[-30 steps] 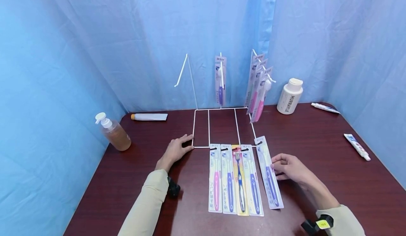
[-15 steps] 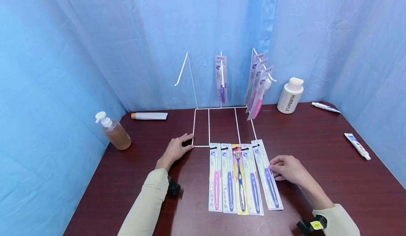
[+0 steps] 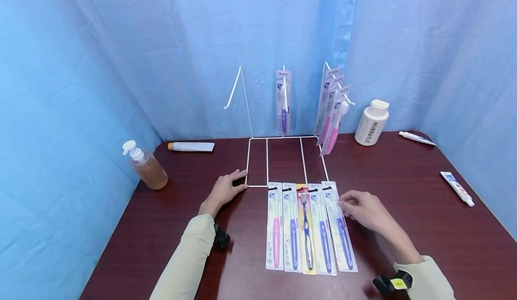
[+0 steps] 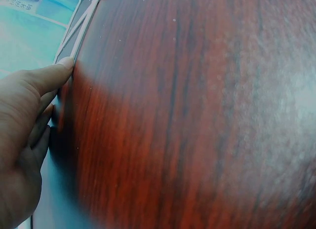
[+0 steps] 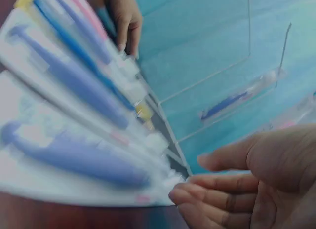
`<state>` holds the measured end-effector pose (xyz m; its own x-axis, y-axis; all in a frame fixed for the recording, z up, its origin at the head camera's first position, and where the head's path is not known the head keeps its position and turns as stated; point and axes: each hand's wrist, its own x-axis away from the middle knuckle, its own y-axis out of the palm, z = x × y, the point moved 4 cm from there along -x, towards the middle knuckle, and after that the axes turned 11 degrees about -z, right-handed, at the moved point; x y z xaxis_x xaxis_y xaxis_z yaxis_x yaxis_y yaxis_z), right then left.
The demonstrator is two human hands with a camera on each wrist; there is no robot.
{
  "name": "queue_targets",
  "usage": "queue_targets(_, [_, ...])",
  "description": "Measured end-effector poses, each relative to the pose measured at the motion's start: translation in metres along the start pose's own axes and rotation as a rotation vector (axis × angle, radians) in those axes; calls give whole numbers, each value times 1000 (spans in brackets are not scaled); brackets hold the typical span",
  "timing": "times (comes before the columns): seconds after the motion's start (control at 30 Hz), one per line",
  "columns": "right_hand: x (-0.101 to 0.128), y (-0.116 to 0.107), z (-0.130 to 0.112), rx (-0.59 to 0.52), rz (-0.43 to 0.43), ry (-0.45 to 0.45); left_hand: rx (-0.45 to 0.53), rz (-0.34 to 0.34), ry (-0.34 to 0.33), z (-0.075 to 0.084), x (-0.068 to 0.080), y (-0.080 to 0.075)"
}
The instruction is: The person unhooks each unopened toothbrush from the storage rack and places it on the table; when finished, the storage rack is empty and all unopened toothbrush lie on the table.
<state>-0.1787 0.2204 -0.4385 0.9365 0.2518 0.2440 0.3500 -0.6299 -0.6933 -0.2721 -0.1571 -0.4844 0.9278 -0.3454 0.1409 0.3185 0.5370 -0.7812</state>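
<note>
A row of packaged toothbrushes lies side by side on the table, overlapping the front of a white wire rack [image 3: 267, 156] in the head view. From the left come a pink toothbrush [image 3: 276, 241], a purple one [image 3: 293, 244], one in a yellow pack [image 3: 308, 241], and two more purple ones. My right hand [image 3: 365, 210] is at the upper right edge of the rightmost toothbrush pack [image 3: 343, 241], which tilts slightly. In the right wrist view, its thumb stands apart from the loosely bent fingers [image 5: 217, 199]. My left hand [image 3: 222, 192] touches the rack's front left corner with thumb and fingertips extended.
Packaged toothbrushes hang on the rack's middle hook [image 3: 284, 100] and right hook [image 3: 337, 89]; the left hook [image 3: 233, 87] is bare. Around stand a pump bottle [image 3: 149, 170] and a white bottle [image 3: 371, 123]. Tubes [image 3: 191, 146] lie left and right. Blue curtains enclose the table.
The rightmost toothbrush pack has slid left, closer against the row. My right hand moved left with it, then slightly up along its edge. The left hand has stayed put.
</note>
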Motion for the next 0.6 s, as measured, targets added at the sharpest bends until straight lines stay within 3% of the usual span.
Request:
queue_targets(0.17, [-22, -2, -37, 26, 56, -156, -5, -2, -9, -1, 0, 0])
queue_targets(0.4, [-66, -10, -96, -139, 114, -381, -6, 2, -6, 1, 0, 0])
queue_targets(0.6, [-111, -14, -122, -252, 229, -414, -13, 4, -1, 1, -1, 0])
